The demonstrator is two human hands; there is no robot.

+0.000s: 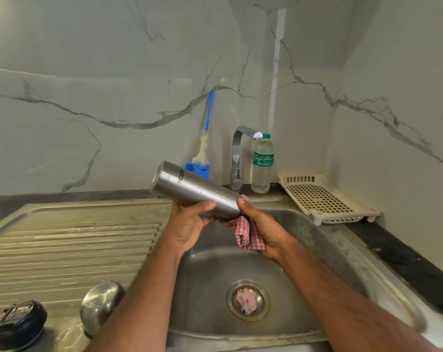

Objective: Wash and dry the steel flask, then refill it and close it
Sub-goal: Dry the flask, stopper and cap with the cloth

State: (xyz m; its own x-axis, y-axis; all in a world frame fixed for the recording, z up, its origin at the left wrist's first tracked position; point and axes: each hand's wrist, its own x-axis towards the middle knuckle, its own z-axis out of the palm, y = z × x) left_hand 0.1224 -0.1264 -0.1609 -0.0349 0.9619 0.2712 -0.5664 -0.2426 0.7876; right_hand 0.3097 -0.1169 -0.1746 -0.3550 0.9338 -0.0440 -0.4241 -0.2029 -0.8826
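The steel flask (190, 189) lies tilted above the sink, its base up to the left and its mouth end down to the right. My left hand (192, 224) grips its body from below. My right hand (261, 227) holds a red-and-white checked cloth (246, 232) pressed against the flask's mouth end, which is hidden by cloth and fingers. A steel cap-like piece (101, 306) rests on the drainboard at lower left. A plastic water bottle (262, 166) with a green label stands beside the tap (237, 158).
The sink basin (210, 288) has a pink scrap in its drain (247, 301). A ribbed drainboard (70, 245) lies left, with a dark round object (18, 323) at its corner. A blue bottle brush (205, 146) stands in a blue holder. A cream plastic rack (324, 196) sits right.
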